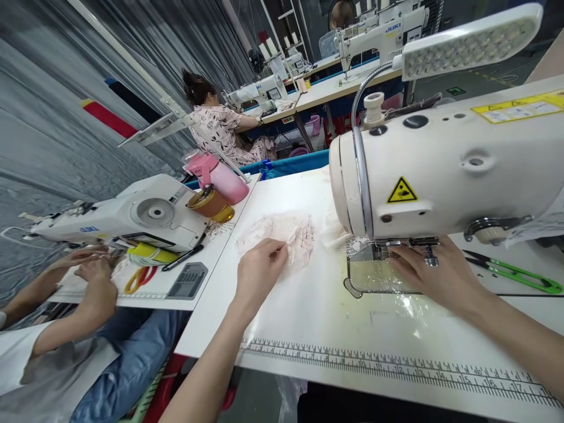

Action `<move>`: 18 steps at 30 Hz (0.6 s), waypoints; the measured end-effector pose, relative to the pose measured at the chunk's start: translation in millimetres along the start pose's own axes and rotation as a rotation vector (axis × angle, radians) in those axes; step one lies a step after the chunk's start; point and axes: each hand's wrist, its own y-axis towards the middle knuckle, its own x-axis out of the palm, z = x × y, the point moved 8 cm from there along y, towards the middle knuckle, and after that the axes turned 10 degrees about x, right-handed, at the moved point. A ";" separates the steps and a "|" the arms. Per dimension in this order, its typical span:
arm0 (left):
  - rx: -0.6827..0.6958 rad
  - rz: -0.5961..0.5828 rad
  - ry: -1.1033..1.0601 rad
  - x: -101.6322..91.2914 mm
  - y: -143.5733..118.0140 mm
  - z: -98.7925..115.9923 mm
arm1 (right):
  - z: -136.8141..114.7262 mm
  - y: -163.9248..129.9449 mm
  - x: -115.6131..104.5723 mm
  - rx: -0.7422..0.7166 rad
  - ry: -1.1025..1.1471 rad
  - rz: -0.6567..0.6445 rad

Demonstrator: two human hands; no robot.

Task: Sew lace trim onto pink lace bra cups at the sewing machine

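Note:
My left hand (261, 269) is closed in a pinch on a piece of sheer, pale pink fabric (264, 230), which lies loosely gathered on the white table with thin dark threads on it. My right hand (436, 273) reaches under the head of the white sewing machine (445, 158), by the presser foot. Its fingers look stretched out to the left, and the machine partly hides them. White lace (358, 244) lies at the left of the needle plate, apart from my left hand.
Green thread snips (524, 276) lie right of my right hand. A printed ruler (352, 357) runs along the table's front edge. At left, a co-worker's hands (94, 270) work at another machine (132, 211), near a pink bottle (220, 179) and an amber cup (211, 205).

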 end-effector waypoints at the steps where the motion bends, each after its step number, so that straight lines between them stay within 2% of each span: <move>1: -0.011 0.002 -0.036 -1.2 0.7 -1.6 | -2.0 -0.1 -1.2 -0.026 -0.033 0.016; 7: -0.092 0.054 -0.196 -11.4 3.5 -14.8 | -6.5 0.6 -5.6 -0.083 -0.114 0.093; 11: -0.146 0.167 -0.209 -30.1 6.8 -36.6 | -8.6 0.6 -9.1 -0.113 -0.113 0.142; 13: -0.184 0.331 -0.169 -53.8 6.9 -54.0 | -6.8 1.2 -9.6 -0.101 -0.082 0.132; 15: -0.234 0.639 -0.064 -92.2 -2.5 -68.8 | -3.8 2.2 -7.6 -0.080 -0.029 0.085; 17: -0.249 0.844 0.032 -123.2 -13.6 -71.1 | -1.5 2.9 -5.7 -0.066 0.026 0.044; 18: -0.238 0.893 0.070 -134.5 -17.6 -66.7 | -0.7 3.3 -5.4 -0.062 0.045 0.036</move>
